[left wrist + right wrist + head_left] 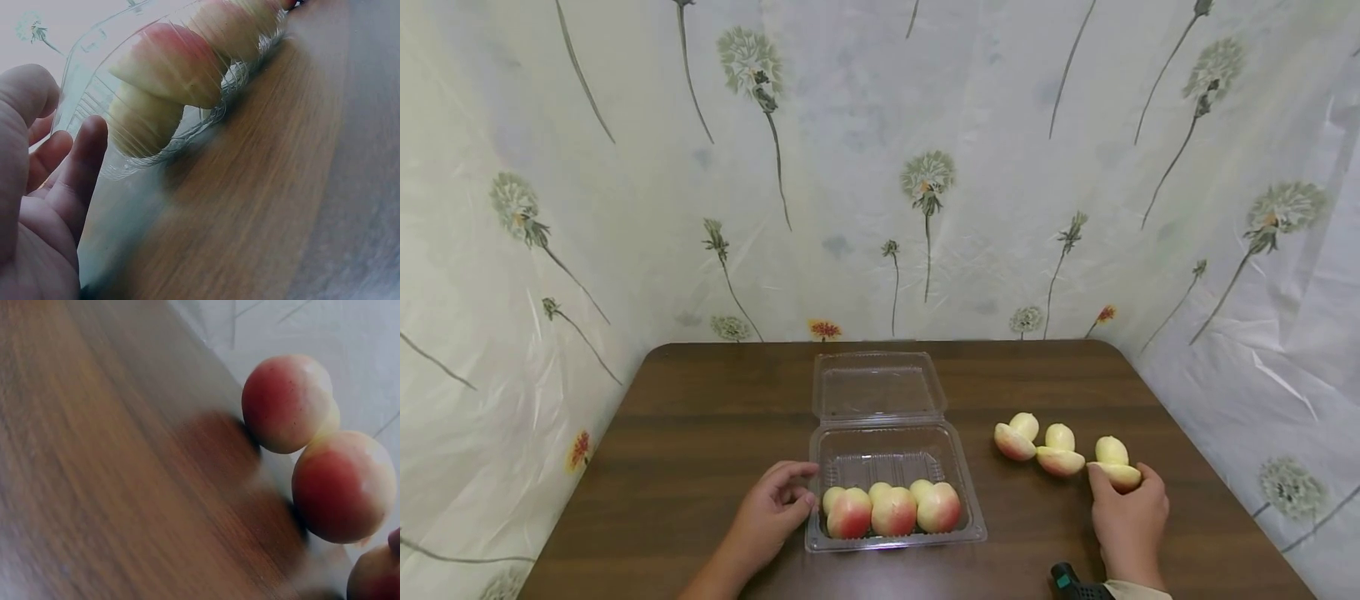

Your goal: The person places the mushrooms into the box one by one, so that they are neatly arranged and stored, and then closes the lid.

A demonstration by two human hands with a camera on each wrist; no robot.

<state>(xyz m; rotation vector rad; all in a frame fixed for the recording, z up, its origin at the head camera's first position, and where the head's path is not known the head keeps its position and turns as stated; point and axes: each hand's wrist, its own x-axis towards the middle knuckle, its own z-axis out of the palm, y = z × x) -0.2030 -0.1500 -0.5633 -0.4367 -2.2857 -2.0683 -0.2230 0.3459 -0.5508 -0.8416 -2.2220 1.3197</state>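
Observation:
A clear plastic clamshell box point(895, 542) lies open on the table. Along its near side sit three two-lobed, peach-like pieces point(893, 512), each with a red-blushed half and a smaller pale lobe. My left hand point(767, 508) is at the box's left rim, its loosely bent fingers right at the edge; the left wrist view shows a fingertip point(94, 128) close against the ribbed wall. To the right, my right hand point(1131, 517) pinches the rightmost peach-like piece point(1112, 452) between thumb and fingers. Two more such pieces point(1060, 450) stand beside it, their red undersides large in the right wrist view.
The box's hinged lid point(880, 387) is folded back flat behind it. A dark device with a strap point(1071, 583) is on the right wrist. Behind the brown wooden table point(715, 417) hangs a curtain point(850, 167) printed with dandelions.

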